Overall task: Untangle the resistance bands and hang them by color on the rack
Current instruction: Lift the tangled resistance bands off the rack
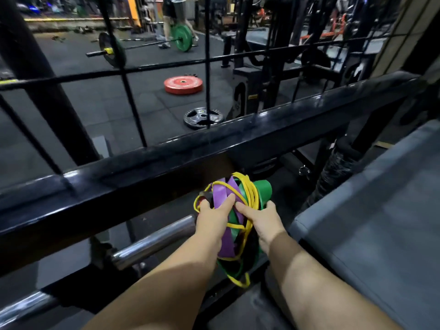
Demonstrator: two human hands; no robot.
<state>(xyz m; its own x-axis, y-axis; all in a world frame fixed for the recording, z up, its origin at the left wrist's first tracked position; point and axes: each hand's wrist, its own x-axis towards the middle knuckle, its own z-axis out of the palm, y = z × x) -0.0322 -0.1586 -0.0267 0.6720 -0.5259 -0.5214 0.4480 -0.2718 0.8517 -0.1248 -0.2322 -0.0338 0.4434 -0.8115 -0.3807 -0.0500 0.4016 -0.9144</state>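
Purple, green, yellow and black rubber sits in one knot: my left hand [213, 221] and right hand [260, 223] both clutch the tangle of bands [226, 244], fingers curled into it, just below the black rail [147, 163]. No band is free and none hangs there yet, so I judge all the untangling and colour sorting remains.

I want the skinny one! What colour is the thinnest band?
The thinnest band is yellow, clearest in head view.
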